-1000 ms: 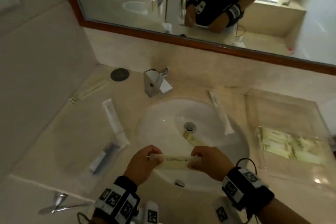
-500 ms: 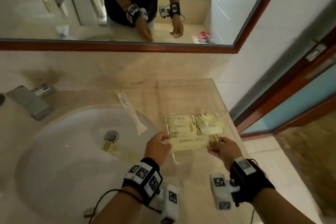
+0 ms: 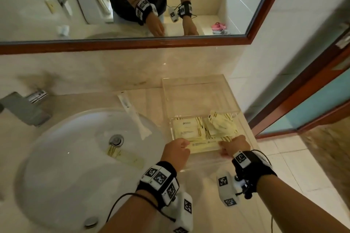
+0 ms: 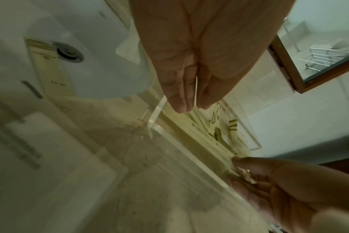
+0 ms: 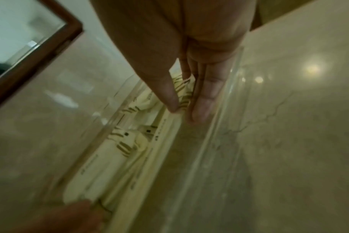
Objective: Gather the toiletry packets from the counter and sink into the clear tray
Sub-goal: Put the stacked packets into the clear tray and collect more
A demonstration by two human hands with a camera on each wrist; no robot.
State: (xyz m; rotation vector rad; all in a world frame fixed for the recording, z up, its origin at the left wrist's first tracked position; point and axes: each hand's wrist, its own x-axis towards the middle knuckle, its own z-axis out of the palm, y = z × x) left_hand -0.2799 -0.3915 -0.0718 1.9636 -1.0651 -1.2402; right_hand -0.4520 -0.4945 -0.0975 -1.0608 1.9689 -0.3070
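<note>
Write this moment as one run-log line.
both hands: left hand and right hand hold long packet | place: over tray | packet in sink: waiting

Print on the long packet (image 3: 204,145) too small to read, both ends covered by the left hand (image 3: 176,152) and right hand (image 3: 233,147). Pile of packets (image 3: 204,128) overlapping in the clear tray (image 3: 191,89), count impossible to make out. Faucet (image 3: 20,108) cut off at the left edge. Right wrist view smeared with blur, tray wall (image 5: 219,119) soft. Fingertips (image 4: 181,102) pressed together in the left wrist view, grip on the packet end hard to make out.
</note>
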